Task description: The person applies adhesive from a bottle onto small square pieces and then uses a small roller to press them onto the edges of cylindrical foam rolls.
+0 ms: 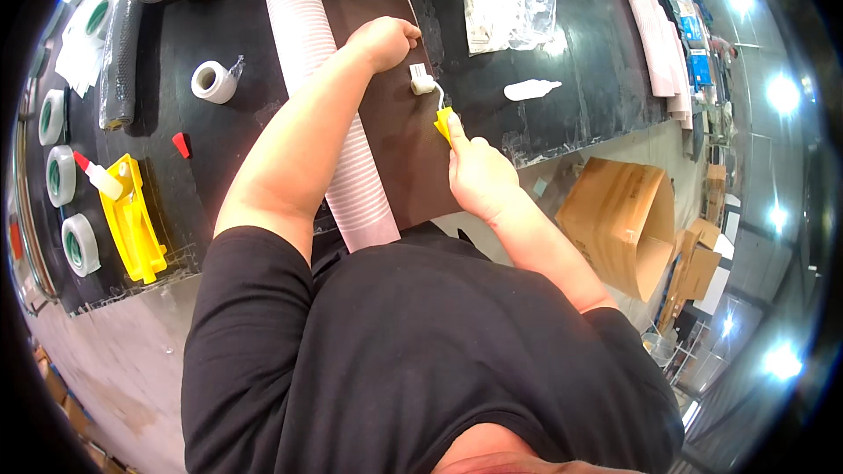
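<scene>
A partly rolled mat lies across the dark table: its pinkish, striped roll (299,26) is on the left, and a flat brown stretch (386,158) reaches to the right. My left hand (384,42) crosses over the roll, its fingers closed at the brown stretch's right edge. My right hand (483,175) grips the yellow handle of a small paint roller (444,125), thumb along the handle. The white roller head (422,81) is at that same edge, just below my left fingers. Whether it presses on the mat, I cannot tell.
Left are a wrapped white roll (213,82), a red cap (181,145), a yellow tray (132,219), a red-tipped bottle (98,177) and several tape rolls (61,175). Right are a clear plastic bag (509,16), a white bottle (531,89), rolled mats (654,44) and a cardboard box (606,219).
</scene>
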Motion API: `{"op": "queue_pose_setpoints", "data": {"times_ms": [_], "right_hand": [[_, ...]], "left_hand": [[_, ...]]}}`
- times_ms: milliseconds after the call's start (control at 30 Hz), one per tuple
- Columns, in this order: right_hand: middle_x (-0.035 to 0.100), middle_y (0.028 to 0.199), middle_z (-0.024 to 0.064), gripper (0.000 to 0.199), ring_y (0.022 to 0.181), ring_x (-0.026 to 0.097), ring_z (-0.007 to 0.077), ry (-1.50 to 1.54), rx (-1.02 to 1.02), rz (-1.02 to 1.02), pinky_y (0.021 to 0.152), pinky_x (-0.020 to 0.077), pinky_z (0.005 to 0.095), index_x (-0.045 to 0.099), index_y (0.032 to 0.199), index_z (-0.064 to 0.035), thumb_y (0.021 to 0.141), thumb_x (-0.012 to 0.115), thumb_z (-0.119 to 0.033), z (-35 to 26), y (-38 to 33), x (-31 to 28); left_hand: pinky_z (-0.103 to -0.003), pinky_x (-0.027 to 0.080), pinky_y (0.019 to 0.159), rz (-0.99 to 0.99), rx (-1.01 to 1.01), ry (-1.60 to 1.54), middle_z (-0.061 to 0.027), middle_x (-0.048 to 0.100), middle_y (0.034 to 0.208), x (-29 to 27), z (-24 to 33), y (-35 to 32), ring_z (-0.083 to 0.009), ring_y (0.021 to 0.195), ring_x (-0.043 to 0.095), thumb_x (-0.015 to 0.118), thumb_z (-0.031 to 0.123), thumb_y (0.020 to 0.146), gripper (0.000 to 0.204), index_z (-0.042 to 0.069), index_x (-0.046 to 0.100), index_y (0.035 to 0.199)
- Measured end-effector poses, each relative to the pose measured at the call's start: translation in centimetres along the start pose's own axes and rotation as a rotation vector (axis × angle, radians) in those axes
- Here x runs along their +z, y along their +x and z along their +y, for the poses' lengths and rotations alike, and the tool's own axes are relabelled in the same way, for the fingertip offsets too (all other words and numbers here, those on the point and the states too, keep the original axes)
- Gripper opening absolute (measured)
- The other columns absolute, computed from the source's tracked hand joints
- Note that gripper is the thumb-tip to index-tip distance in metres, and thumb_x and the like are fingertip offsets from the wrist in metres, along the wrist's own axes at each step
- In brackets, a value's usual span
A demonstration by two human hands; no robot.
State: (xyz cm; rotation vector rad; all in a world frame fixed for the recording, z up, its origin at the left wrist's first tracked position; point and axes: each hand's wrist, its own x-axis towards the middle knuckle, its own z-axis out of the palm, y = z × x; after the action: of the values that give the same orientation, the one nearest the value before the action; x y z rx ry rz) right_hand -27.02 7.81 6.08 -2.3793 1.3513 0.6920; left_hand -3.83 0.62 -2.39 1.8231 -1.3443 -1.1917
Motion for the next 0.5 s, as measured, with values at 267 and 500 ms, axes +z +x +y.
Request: {"op": "queue_pose_setpoints", "data": {"times_ms": [267,500], "right_hand": [[0.06,0.105,0.0224,0.057,0.095,0.064,0.0347,-0.037,0.041,-0.084,0.082,0.0523,0.0457,0.026,0.154,-0.0114,0.1,0.039,-0.024,-0.1,-1.6,-0.5],[0.061,0.098,0.0225,0.057,0.087,0.063,0.0376,0.155,-0.092,0.086,0.077,0.0514,0.0459,0.03,0.152,-0.011,0.098,0.045,-0.022,1.9,-2.1,-0.8]], "left_hand": [[-0.031,0.044,0.101,0.013,0.005,0.016,-0.0055,0.07,0.118,-0.1,-0.3,0.6,-0.0203,0.113,0.062,0.043,0.006,0.091,0.042,0.011,0.067,0.125],[-0.031,0.045,0.1,0.009,0.021,0.009,-0.0063,0.071,0.115,-0.2,-0.3,0.6,-0.0207,0.112,0.063,0.045,0.007,0.091,0.039,0.009,0.068,0.123]]}}
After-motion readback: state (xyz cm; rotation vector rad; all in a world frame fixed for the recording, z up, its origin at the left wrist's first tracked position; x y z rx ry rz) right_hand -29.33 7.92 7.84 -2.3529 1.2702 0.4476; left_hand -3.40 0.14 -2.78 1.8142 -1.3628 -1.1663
